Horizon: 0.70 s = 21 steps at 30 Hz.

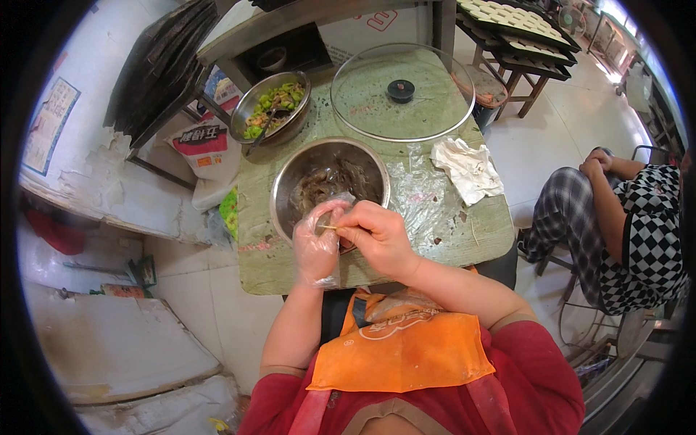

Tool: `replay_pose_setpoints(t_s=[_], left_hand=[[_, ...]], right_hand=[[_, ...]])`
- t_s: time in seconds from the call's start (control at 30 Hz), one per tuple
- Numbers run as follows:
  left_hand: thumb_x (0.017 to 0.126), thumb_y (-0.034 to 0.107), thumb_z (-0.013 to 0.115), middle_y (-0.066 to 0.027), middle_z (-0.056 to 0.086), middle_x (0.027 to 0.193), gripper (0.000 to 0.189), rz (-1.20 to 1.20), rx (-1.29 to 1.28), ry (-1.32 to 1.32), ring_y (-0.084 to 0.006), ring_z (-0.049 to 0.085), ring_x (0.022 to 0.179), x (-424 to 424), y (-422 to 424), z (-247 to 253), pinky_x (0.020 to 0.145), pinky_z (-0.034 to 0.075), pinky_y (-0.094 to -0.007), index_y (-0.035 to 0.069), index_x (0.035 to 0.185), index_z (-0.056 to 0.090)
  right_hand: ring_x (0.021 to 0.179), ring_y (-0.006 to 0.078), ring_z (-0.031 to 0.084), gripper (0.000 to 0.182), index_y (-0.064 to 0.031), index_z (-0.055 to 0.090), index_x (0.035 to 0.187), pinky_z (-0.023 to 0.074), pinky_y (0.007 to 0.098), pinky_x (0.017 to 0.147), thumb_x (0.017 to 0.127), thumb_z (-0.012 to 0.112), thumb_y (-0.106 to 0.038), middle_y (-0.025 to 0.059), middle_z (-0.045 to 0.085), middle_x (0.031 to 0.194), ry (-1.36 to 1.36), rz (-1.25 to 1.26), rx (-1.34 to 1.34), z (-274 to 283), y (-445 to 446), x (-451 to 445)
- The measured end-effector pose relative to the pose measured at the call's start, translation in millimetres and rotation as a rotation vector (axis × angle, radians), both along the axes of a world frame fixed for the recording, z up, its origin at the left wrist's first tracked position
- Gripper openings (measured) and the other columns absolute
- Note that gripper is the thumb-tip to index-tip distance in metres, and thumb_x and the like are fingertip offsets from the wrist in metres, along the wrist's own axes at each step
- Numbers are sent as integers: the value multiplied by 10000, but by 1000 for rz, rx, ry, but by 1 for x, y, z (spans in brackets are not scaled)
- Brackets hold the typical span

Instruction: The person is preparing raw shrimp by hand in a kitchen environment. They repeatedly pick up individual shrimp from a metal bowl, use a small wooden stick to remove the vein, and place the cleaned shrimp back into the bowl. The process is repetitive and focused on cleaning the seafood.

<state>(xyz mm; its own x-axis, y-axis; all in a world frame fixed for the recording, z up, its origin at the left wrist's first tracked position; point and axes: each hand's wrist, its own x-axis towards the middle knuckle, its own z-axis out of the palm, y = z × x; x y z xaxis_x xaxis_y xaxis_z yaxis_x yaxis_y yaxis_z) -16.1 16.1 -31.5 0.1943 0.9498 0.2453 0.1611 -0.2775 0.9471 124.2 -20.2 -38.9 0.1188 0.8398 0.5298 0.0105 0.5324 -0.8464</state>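
Observation:
My left hand [315, 253], in a clear disposable plastic glove, is curled over the near rim of a stainless steel bowl [276, 190]. Between its fingers is a small greyish thing, apparently a shrimp, mostly hidden. My bare right hand [383, 239] pinches a thin wooden toothpick [327, 227], whose tip points into the left hand's grip. Raw grey shrimps [331, 182] lie in the bowl with some dark liquid. The bowl stands on a worn greenish table [375, 272], in front of my orange apron [402, 353].
Behind stands a metal bowl [304, 103] of chopped green vegetables with a spoon. A glass lid [370, 117], crumpled paper [467, 171] and plastic film [413, 204] lie on the table. A person [647, 228] sits at right; trays of dough pieces [516, 22] are stacked beyond.

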Motion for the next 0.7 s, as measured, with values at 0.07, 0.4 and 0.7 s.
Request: replay_pose_setpoints(t_s=[0.07, 0.4, 0.7], left_hand=[[987, 159, 666, -56, 711, 926, 177, -22, -64, -32, -98, 622, 820, 1, -1, 6, 705, 504, -252, 0, 1054, 709], [964, 22, 567, -62, 710, 989, 162, -63, -33, -55, -121, 630, 871, -1, 5, -2, 765, 516, -263, -25, 1069, 681], [870, 91, 662, -89, 714, 1066, 244, -179, -178, -215, -160, 640, 993, -9, 11, -11, 892, 511, -302, -39, 1076, 682]], right_hand=[[697, 145, 606, 24, 38, 687, 907, 489, 279, 615, 883, 688, 37, 72, 614, 812, 156, 98, -136, 2, 0, -2], [705, 234, 621, 55, 17, 690, 888, 500, 326, 631, 838, 708, 30, 106, 627, 805, -157, -142, 134, 7, 10, -2], [770, 304, 619, 73, -14, 668, 853, 509, 367, 687, 808, 712, 25, 116, 633, 800, -86, -101, 102, 11, 7, -1]])
